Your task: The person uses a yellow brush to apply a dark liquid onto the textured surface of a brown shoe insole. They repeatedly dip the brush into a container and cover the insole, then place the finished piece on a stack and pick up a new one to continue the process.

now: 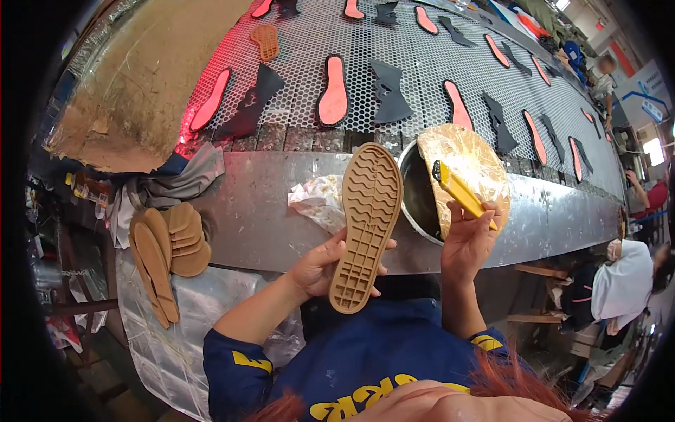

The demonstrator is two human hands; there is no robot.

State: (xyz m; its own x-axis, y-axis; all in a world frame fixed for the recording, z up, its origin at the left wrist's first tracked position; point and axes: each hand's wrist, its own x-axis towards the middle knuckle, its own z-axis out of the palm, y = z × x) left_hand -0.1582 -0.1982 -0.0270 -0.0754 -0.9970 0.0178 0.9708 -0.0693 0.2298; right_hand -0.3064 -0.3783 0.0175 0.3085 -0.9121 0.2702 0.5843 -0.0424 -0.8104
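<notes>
My left hand (320, 267) holds a tan rubber shoe outsole (365, 225) from below, tread side up, its toe pointing away from me. My right hand (467, 239) grips a yellow utility knife (460, 191), raised to the right of the sole and apart from it. Just behind the knife a round metal pot (416, 204) stands on the steel ledge, half covered by a tan, glue-crusted lid (467, 169).
A perforated metal conveyor (422, 63) carries several red-orange insoles and black cut pieces. A stack of tan outsoles (169, 246) lies at my left. A crumpled paper (316, 200) rests on the steel ledge (267, 211). Another person (619, 281) sits at the right.
</notes>
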